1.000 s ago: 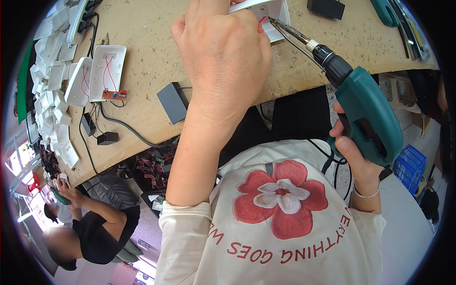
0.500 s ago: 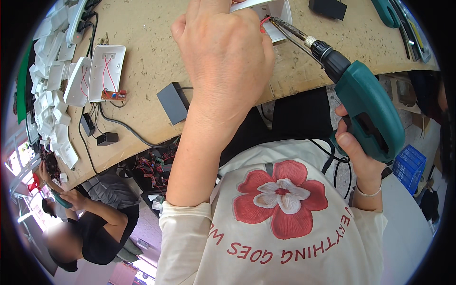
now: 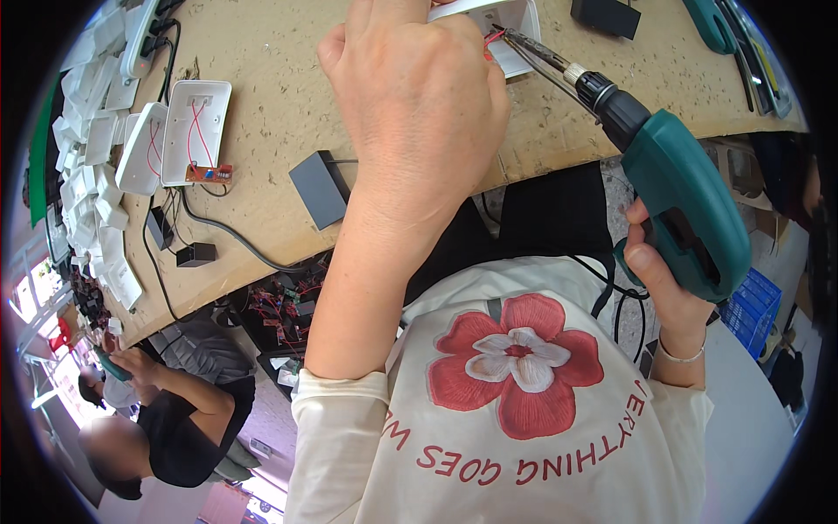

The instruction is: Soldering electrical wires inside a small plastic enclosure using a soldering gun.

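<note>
My right hand point(image 3: 663, 279) is wrapped round the handle of a green pistol-shaped soldering gun point(image 3: 685, 192). The gun's thin metal tip reaches into an open white plastic case point(image 3: 521, 26) at the top of the view, close to a red wire point(image 3: 495, 36). Over the left part of that case lies my left hand point(image 3: 419, 96), back up and fingers curled. Its fingertips are hidden, so what they grip does not show. A dark grey box point(image 3: 319, 189) with a short cable lies beside my left wrist.
At left are another opened white case point(image 3: 197, 131) with red wires and a small circuit board point(image 3: 209, 175), black blocks point(image 3: 196, 254), and heaped white shells point(image 3: 87, 192). A black box point(image 3: 605, 17) lies at the top right. A co-worker point(image 3: 183, 419) sits lower left.
The soldering gun and my right hand have shifted slightly right and down, the tip still inside the case. My left hand has moved a little to the right.
</note>
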A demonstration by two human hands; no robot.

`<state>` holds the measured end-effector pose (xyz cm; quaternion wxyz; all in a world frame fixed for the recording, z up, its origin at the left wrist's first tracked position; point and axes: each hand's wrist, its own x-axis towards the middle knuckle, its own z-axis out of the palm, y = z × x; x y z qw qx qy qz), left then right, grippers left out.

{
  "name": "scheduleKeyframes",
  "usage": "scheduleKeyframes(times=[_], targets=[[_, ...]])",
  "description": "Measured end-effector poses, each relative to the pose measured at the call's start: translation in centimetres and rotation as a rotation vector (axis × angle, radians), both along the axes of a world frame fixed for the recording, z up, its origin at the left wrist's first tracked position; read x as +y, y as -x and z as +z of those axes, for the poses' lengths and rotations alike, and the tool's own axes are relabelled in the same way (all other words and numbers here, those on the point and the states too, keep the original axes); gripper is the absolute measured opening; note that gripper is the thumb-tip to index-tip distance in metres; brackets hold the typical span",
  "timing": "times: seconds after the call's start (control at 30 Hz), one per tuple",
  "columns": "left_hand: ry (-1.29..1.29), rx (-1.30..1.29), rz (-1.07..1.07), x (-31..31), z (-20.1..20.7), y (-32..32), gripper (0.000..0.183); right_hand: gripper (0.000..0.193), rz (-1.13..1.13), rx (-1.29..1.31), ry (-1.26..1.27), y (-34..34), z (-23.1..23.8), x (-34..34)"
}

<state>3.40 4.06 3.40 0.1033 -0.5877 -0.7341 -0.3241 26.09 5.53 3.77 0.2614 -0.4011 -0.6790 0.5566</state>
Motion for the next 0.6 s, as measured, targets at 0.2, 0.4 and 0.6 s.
scheduleKeyframes(times=[0.2,0.4,0.6], targets=[[-0.011,0.0,-0.013,0.04,0.01,0.1,0.005,0.04,0.043,-0.052,-0.065,-0.21,0.13,0.22],[-0.009,0.019,-0.012,-0.02,0.01,0.06,0.006,0.04,0.005,-0.081,-0.046,-0.3,0.36,0.04],[-0.023,0.014,-0.009,0.08,-0.01,0.01,0.006,0.04,0.043,-0.1,-0.104,-0.88,0.16,0.29]])
